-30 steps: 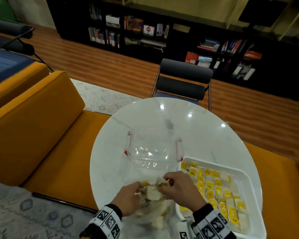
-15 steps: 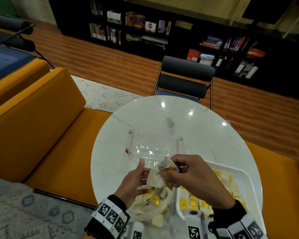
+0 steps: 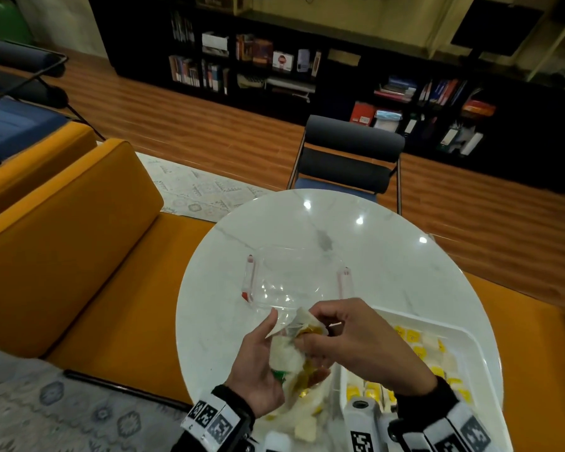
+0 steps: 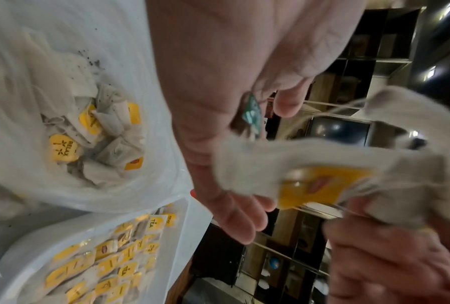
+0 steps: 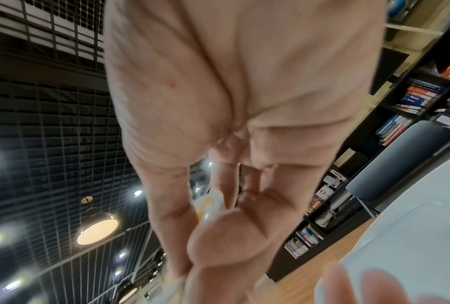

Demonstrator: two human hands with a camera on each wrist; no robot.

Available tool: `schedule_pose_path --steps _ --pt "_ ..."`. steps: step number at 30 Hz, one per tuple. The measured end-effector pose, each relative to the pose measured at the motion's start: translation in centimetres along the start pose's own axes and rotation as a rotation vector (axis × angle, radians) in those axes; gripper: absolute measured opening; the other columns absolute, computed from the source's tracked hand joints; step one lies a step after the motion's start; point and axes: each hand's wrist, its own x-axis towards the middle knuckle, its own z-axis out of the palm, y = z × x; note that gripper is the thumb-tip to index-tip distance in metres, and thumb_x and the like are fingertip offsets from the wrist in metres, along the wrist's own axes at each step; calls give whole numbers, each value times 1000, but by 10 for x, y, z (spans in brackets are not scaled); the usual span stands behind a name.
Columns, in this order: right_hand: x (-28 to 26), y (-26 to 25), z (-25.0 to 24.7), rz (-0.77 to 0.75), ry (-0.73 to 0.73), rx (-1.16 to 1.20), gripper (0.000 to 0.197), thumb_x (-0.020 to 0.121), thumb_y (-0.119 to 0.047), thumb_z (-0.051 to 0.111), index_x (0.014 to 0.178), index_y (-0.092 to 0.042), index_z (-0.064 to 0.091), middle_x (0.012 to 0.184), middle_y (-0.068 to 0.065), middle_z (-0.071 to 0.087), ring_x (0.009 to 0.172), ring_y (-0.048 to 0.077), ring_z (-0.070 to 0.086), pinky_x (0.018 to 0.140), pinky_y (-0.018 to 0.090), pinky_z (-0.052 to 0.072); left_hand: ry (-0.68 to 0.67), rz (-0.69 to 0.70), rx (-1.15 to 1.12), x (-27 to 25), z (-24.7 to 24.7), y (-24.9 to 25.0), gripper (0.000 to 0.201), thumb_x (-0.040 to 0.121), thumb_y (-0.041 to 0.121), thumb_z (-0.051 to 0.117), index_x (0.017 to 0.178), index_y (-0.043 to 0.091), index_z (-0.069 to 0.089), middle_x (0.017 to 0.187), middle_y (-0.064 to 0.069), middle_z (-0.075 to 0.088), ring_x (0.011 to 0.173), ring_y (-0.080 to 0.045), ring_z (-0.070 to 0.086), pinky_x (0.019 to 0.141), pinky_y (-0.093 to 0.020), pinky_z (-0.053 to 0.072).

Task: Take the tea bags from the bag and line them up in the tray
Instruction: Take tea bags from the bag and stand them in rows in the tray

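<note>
My right hand [image 3: 320,334] pinches a clump of white tea bags [image 3: 307,324] with yellow tags, lifted above the table's near edge. In the left wrist view the clump [image 4: 322,174] hangs with its strings tangled. My left hand [image 3: 274,340] lies beside it, fingers relaxed, palm against the tea bags. A small green tag [image 4: 252,111] shows by its fingers. Below the hands, the clear plastic bag [image 4: 96,133] holds several more tea bags. On the right, the white tray [image 3: 431,321] carries rows of yellow-tagged tea bags [image 4: 119,259].
A clear plastic container [image 3: 294,278] with red-tipped side clips sits mid-table on the round white marble table [image 3: 388,256]. An orange bench [image 3: 79,239] wraps the left and right sides. A dark chair [image 3: 349,158] stands at the far edge.
Both hands rose out of the bag, the right one lifting a clump of tea bags. The left hand let go of the bag's mouth and opened beside the clump.
</note>
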Motion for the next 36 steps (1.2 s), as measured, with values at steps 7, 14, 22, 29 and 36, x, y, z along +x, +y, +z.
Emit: schedule_pose_path --steps 7,14,22,29,36 --pt "19 32 17 61 -54 -352 12 76 -26 76 76 -16 69 63 0 64 53 6 55 54 28 46 -46 -142 50 -3 -3 -6 76 86 70 60 118 1 65 104 -22 61 90 -39 64 80 -56 52" --pt "27 50 32 129 131 -533 31 72 -49 70 89 -32 50 82 -9 55 79 14 58 66 31 47 135 -101 -8 6 -3 -11 48 88 48 68 111 6 69 98 -15 67 78 -30 70 64 -39 59" --pt "-6 42 31 -26 348 -308 19 82 -47 73 87 -34 60 79 -10 62 68 5 56 62 18 40 160 21 -121 13 0 5 39 87 43 71 98 7 65 83 -12 60 65 -23 65 65 -33 58" --pt "-21 47 54 -10 290 -292 52 77 -42 74 123 -50 51 91 -15 57 76 4 58 69 18 50 180 71 -64 15 19 11 26 83 37 76 86 14 63 77 -3 57 49 -15 59 52 -27 55" --pt "-25 55 52 -137 423 -446 45 88 -38 66 128 -51 50 103 -21 42 92 1 51 73 16 47 226 115 -142 15 36 -2 17 88 22 69 81 10 59 74 -7 62 55 -15 63 52 -23 56"
